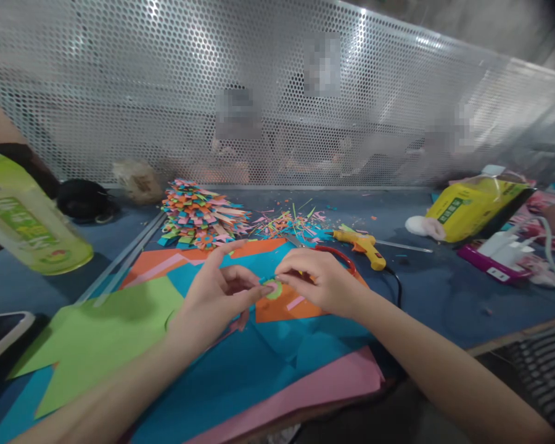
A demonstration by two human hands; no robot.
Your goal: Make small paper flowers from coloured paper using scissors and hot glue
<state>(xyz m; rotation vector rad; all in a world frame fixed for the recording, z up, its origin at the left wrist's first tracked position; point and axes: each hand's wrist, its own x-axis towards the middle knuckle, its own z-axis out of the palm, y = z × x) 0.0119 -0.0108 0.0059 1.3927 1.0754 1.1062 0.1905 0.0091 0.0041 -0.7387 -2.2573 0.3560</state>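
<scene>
Between my two hands is a small round paper piece (273, 290), green with a pink middle and a bit of blue at its top edge. My left hand (222, 290) pinches its left side between thumb and finger, the other fingers curled or raised. At its upper right, my right hand (321, 277) has thumb and forefinger pressed together; its other fingers are folded, and whether they grip the blue edge is hard to see. Under the hands lie orange paper (271, 311) and blue paper (259, 370). Red-handled scissors (335, 251) lie partly hidden behind my right hand.
A cone of colourful paper strips (201, 216) stands behind, beside paper scraps (291, 225). A yellow glue gun (363, 245) with a cord lies right. Green paper (115, 333), a drink bottle (28, 216), a yellow bottle (472, 206) and a purple power strip (494, 265) are around. A perforated metal screen (166, 92) closes the back.
</scene>
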